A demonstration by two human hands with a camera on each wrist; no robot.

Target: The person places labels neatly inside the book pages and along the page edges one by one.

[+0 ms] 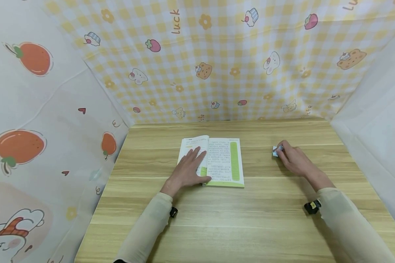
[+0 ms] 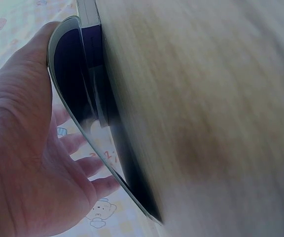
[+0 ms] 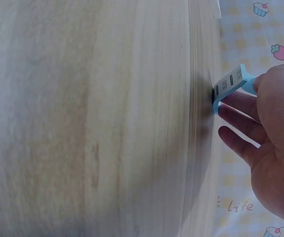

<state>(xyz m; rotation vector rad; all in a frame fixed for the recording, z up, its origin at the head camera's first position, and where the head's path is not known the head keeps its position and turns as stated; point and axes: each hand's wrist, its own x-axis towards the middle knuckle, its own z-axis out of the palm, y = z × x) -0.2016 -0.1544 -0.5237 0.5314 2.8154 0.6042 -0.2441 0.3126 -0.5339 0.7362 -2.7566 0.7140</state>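
An open book (image 1: 223,160) with printed pages and a green strip lies on the wooden table. My left hand (image 1: 190,170) rests on its left page, fingers spread and thumb over the lower edge near the spine. In the left wrist view, the bent dark cover (image 2: 70,64) curves up from the table beside the left hand (image 2: 28,133). To the right of the book, my right hand (image 1: 294,159) pinches a small light-blue folded piece (image 1: 275,151). The right wrist view shows that piece (image 3: 229,84) with a printed pale face, its lower end at the tabletop.
The wooden table (image 1: 250,219) runs back to a yellow checked cloth (image 1: 217,84) hanging behind it. White sheets hang at the left (image 1: 66,91) and right (image 1: 375,91). Dark wrist cameras (image 1: 312,207) sit under both cuffs.
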